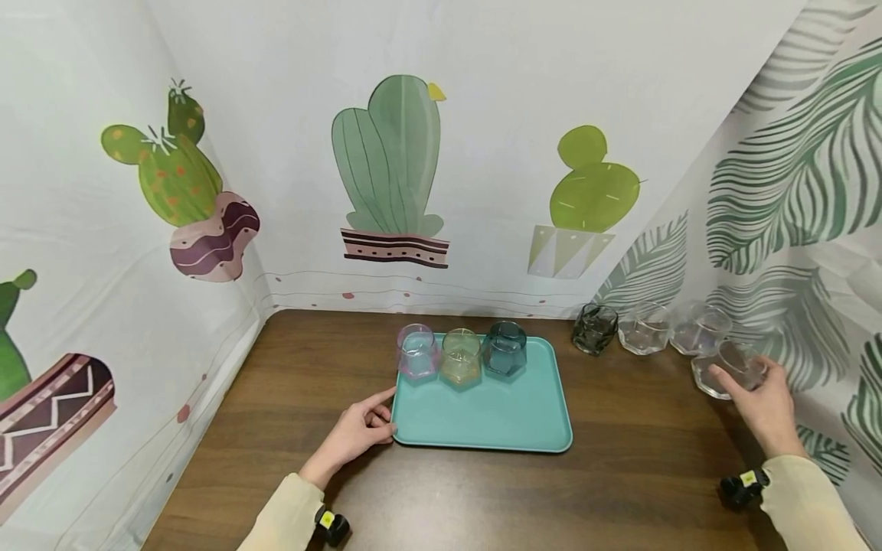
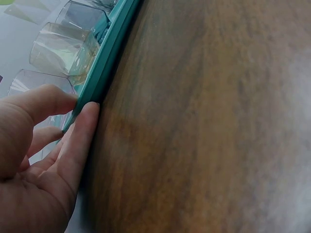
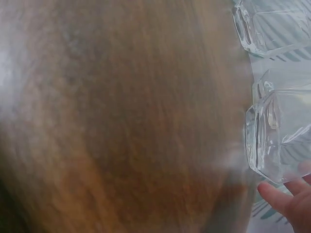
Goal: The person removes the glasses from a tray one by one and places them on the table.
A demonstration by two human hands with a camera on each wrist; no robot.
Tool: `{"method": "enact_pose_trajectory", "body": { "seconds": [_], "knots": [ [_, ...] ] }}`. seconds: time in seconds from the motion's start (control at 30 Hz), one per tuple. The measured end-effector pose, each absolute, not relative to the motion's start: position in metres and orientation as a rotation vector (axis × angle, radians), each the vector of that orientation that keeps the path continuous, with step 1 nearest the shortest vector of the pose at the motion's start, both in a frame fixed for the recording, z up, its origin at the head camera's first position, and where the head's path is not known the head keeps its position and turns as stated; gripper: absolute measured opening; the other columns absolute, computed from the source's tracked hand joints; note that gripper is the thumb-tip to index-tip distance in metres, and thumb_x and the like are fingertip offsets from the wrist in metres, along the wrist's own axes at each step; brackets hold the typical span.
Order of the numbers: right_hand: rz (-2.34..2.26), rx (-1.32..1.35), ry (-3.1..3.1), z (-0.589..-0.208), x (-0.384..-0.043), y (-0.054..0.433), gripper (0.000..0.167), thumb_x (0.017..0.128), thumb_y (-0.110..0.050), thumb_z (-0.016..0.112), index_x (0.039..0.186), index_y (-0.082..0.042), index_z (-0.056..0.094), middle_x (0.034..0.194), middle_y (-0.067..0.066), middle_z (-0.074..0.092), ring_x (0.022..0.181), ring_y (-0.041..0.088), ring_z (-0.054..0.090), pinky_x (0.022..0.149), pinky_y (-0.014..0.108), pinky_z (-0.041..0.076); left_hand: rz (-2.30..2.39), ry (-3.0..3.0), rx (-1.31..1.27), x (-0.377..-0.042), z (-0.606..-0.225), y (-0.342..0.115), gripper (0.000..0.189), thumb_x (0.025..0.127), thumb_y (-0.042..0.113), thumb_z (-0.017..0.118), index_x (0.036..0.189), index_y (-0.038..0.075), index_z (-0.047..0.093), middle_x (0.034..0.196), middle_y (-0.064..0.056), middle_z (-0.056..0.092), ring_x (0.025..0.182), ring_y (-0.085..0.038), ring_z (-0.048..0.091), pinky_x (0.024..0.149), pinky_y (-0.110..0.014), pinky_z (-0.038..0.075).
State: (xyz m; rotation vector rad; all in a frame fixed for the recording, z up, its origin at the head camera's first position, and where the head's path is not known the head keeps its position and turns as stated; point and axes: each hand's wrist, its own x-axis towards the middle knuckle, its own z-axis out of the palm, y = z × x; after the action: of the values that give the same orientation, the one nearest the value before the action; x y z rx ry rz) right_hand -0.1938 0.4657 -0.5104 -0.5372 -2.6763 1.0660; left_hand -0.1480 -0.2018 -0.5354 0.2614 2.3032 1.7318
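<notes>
The left hand (image 1: 358,428) holds the near left corner of a turquoise tray (image 1: 482,421) between thumb and fingers. Along the tray's far side stand a pinkish-purple glass (image 1: 417,356), a yellowish glass (image 1: 461,360) and a dark blue-grey glass (image 1: 505,352). Far to the right, the right hand (image 1: 765,398) grips a clear faceted glass (image 1: 713,376), its thumb on the near side. In the right wrist view this clear glass (image 3: 272,141) fills the right edge, with fingertips at its lower part; the rest of the hand is cut off.
Behind the held glass, two more clear glasses (image 1: 644,330) and a black patterned glass (image 1: 596,330) stand in a row by the back wall. The wooden table (image 1: 310,360) meets white cloth walls printed with cacti and leaves.
</notes>
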Motion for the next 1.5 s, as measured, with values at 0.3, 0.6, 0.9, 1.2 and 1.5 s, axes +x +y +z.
{"method": "enact_pose_trajectory", "body": {
  "seconds": [0.3,0.6,0.9,1.2,1.5],
  "knots": [
    [1.106,-0.467,-2.584,-0.508,-0.185,0.463,0.090,0.098,-0.037,0.068,0.158,0.011,0.022,0.149,0.046,0.037,0.137,0.043,0.050,0.102,0.011,0.044,1.720,2.316,0.254,-0.149,-0.537,-0.202,0.070,0.091,-0.002,0.074,0.154,-0.007,0.043,0.101,-0.014,0.061,0.077,-0.018,0.067,0.072,-0.031,0.066],
    [1.042,-0.492,-2.546,-0.497,-0.171,0.451,0.085,0.099,-0.034,0.067,0.156,0.014,0.027,0.144,0.045,0.043,0.120,0.045,0.061,0.073,-0.006,0.033,1.740,2.301,0.252,-0.148,-0.536,-0.202,0.070,0.091,-0.002,0.075,0.154,-0.007,0.043,0.102,-0.014,0.060,0.076,-0.016,0.065,0.072,-0.030,0.065],
    [0.991,-0.479,-2.508,-0.494,-0.157,0.440,0.079,0.097,-0.030,0.070,0.151,0.015,0.035,0.140,0.043,0.042,0.083,-0.020,0.033,0.062,-0.005,0.032,1.736,2.309,0.248,-0.147,-0.535,-0.203,0.070,0.090,-0.002,0.075,0.153,-0.007,0.044,0.101,-0.013,0.060,0.077,-0.016,0.065,0.072,-0.030,0.065],
    [1.027,-0.351,-2.458,-0.498,-0.148,0.414,0.061,0.097,-0.018,0.068,0.141,0.018,0.045,0.133,0.041,0.049,0.076,-0.029,0.037,0.064,-0.006,0.035,1.751,2.299,0.263,-0.148,-0.536,-0.202,0.070,0.090,-0.002,0.075,0.153,-0.007,0.044,0.101,-0.013,0.060,0.076,-0.014,0.064,0.071,-0.028,0.065],
    [1.034,-0.221,-2.478,-0.498,-0.145,0.378,0.058,0.098,-0.018,0.070,0.141,0.014,0.047,0.130,0.036,0.052,0.082,-0.030,0.039,0.069,-0.007,0.037,1.735,2.312,0.258,-0.148,-0.537,-0.203,0.070,0.091,-0.002,0.075,0.153,-0.007,0.044,0.101,-0.013,0.061,0.076,-0.014,0.064,0.072,-0.029,0.065]
  ]
}}
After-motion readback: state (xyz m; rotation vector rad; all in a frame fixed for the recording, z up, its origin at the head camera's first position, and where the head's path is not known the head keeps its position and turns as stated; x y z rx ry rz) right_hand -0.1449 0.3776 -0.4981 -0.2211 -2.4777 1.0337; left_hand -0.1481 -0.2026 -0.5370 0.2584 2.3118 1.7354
